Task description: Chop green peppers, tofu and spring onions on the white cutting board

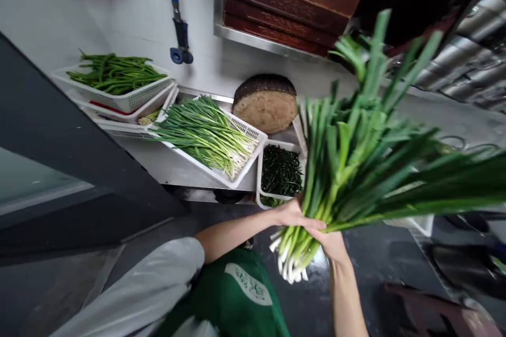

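Both my hands grip one big bunch of green onions [356, 168] near its white root ends, which hang down toward the floor. My left hand [294, 216] wraps the stalks from the left, and my right hand [334, 242] supports them from below. The green leaves fan up and to the right, blurred at the tips. A white basket [253, 160] on the steel counter holds another pile of green onions [205, 134], to the left of my hands.
Stacked white baskets with green beans [114, 73] stand at the back left. A small white basket of dark chopped greens [280, 171] sits by a round wooden chopping block [265, 105]. A blue-handled tool [177, 26] hangs on the wall. Dark wet floor lies below.
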